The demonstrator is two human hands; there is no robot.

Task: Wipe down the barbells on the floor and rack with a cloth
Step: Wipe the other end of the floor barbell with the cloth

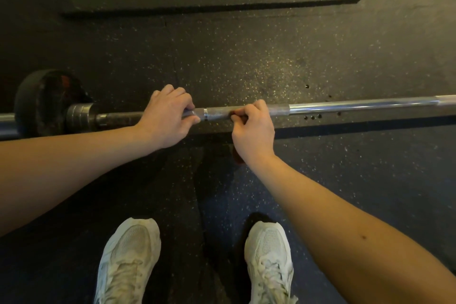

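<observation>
The left hand (170, 113) grips the barbell (345, 106) on the floor (246, 57), probably to steady it; the right hand (253, 128) pinches a reddish cloth (237, 157) against it.

The barbell (345, 106) lies on the floor (246, 57) beyond the shoes (128, 259), plate (42, 103) at left.

**Barbell on the floor, cloth pressed to its shaft**

The barbell (345, 106) lies flat on the speckled rubber floor (246, 61), running left to right across the view. Its left end carries 1 black plate (42, 103) against a ridged steel collar (79, 116). The shaft is dark and tarnished beside the collar, dull grey and knurled in the middle, and bright chrome toward the right. The cloth (238, 157) is dark red and mostly hidden: the right hand (254, 131) holds it against the knurled part, with a bit hanging below the wrist. The left hand (167, 116) grips the shaft just beside it.
</observation>
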